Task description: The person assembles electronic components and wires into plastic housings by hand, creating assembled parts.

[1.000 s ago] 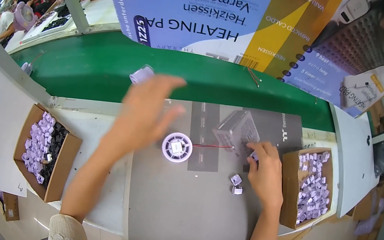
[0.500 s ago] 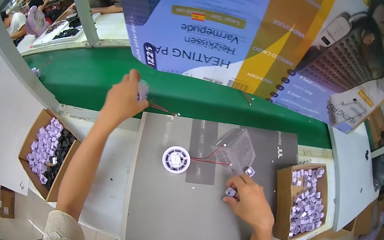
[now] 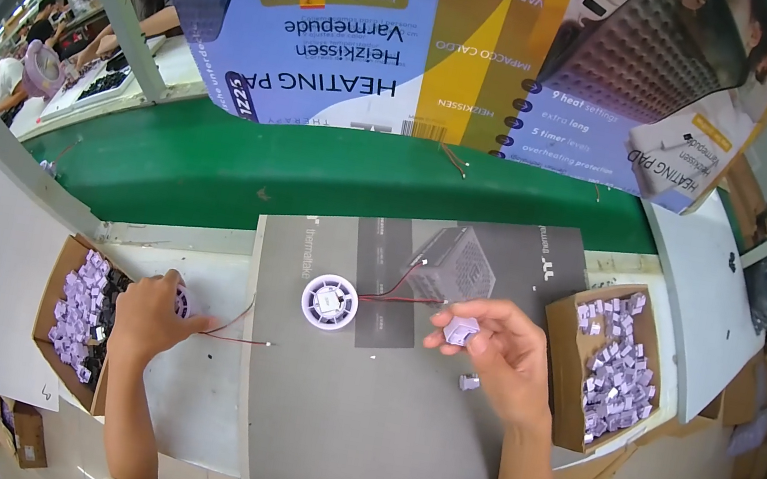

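Note:
My left hand (image 3: 150,314) is closed around a round lavender part (image 3: 181,301), mostly hidden by the fingers. Thin red and dark wires (image 3: 230,337) trail from it over the left edge of a grey printed board (image 3: 352,427). Between thumb and fingertips, my right hand (image 3: 507,362) pinches a small lavender block (image 3: 461,331) above the board. Another small block (image 3: 469,382) lies just below that hand. A lavender spoked ring with a white square centre (image 3: 329,302) rests on the board, its wires (image 3: 399,299) running right towards my right hand.
Cardboard boxes of small lavender pieces flank the board: the left box (image 3: 77,315) also holds black pieces, the right box (image 3: 620,371) lavender ones. Beyond runs a green belt (image 3: 334,170) with loose wires on it. A large printed carton panel (image 3: 476,52) hangs above. People sit at far left.
My left hand has come back from the green belt to beside the left box, bringing a round wired part. My right hand has lifted a block; another lies on the board. The view has shifted.

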{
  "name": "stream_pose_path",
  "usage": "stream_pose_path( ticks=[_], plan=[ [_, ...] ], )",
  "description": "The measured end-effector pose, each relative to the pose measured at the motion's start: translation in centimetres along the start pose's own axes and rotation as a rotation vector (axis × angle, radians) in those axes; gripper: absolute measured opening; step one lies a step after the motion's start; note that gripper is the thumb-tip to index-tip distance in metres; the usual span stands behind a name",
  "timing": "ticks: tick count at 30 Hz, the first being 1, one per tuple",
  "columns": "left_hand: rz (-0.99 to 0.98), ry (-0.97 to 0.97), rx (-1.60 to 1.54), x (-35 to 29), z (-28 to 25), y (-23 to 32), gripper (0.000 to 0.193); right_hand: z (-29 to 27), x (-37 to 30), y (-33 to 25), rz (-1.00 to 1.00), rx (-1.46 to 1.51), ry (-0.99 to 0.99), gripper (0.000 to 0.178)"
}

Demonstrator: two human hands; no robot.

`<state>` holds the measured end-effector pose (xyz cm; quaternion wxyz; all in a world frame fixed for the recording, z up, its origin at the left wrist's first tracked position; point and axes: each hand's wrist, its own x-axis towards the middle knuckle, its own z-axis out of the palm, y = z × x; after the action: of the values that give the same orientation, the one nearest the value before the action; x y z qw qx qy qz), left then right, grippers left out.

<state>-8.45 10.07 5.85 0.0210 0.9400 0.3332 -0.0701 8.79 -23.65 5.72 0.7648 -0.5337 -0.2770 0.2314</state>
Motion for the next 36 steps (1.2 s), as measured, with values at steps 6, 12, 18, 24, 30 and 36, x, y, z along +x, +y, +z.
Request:
stream_pose_path(
  ticks=[6,12,18,24,30,36],
  plan=[
    [0.447,0.372,-0.261,0.0,-1.1,4.4,0.065,0.4,0.0,1.0,0.034,0.213,-0.025,0.031],
    [0.715,0.466,-0.299,1.1,0.8,15.3,0.061,0.9,-0.2,0.8,-0.041,0.052,0.023,0.04],
    [0.764,-0.038,-0.143,2.8,1.7,17.0,0.028,0.6,0.1,1.4,-0.42,-0.836,0.183,0.037],
    [1.024,0.151,-0.496,3.2,2.5,16.3,0.022,0.8,0.9,2.2,-0.539,-1.09,0.276,0.038],
    [0.975,-0.101,-0.852,3.0,1.3,17.5,0.02,0.3,1.3,3.1,-0.503,-1.076,0.355,0.035],
    [0.919,-0.207,-1.054,3.2,1.4,17.4,0.015,-2.2,0.9,0.9,-0.126,-1.216,0.373,0.017]
  ],
)
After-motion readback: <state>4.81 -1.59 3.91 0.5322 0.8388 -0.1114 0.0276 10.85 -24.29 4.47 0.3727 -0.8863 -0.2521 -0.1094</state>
